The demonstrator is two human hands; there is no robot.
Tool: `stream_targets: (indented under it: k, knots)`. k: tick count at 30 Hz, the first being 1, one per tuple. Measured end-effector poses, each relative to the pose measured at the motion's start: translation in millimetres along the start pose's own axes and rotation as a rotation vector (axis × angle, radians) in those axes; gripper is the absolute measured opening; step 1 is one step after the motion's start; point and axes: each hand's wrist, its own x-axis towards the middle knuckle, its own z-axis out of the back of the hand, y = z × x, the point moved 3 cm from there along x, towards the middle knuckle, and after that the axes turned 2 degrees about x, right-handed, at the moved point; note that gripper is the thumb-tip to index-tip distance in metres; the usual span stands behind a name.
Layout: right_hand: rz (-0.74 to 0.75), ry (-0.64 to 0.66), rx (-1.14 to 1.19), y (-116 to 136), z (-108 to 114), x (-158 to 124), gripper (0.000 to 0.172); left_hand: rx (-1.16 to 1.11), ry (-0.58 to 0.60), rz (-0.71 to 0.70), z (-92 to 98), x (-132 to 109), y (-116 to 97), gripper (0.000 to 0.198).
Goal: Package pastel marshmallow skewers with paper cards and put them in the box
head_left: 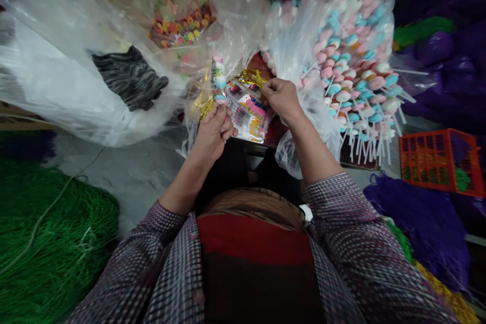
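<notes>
My left hand (216, 129) is closed round the lower end of a marshmallow lollipop (218, 81), which stands upright in a clear printed wrapper. Gold twist ties (205, 106) lie beside that hand's knuckles. My right hand (281, 98) pinches at the end of a bunch of gold twist ties (250, 77) on the dark red table. Between the hands lies a stack of clear printed bags (248, 116) with pink and yellow patterns. How many ties the right fingers hold is hidden.
A big clear bag of marshmallow lollipops (353, 71) lies right, white sticks hanging over the table edge. Plastic bags (49, 61) with a black striped piece (129, 78) fill the left. Green cords (56, 243), purple cords (421, 228) and an orange basket (436, 159) surround the table.
</notes>
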Motion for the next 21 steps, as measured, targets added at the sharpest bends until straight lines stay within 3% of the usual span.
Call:
stream_targets:
  k: [9,16,21]
  knots:
    - [-0.123,0.019,0.299,6.6,-0.9,-13.9,0.029,-0.015,0.029,0.054,-5.3,-1.6,3.3,0.029]
    - [-0.092,-0.083,0.249,7.3,3.3,-18.9,0.019,0.002,0.052,0.056,-9.9,-1.5,4.0,0.029]
    - [-0.156,-0.105,0.376,6.8,8.5,-19.0,0.017,-0.026,0.036,0.072,-11.4,-2.4,2.9,0.026]
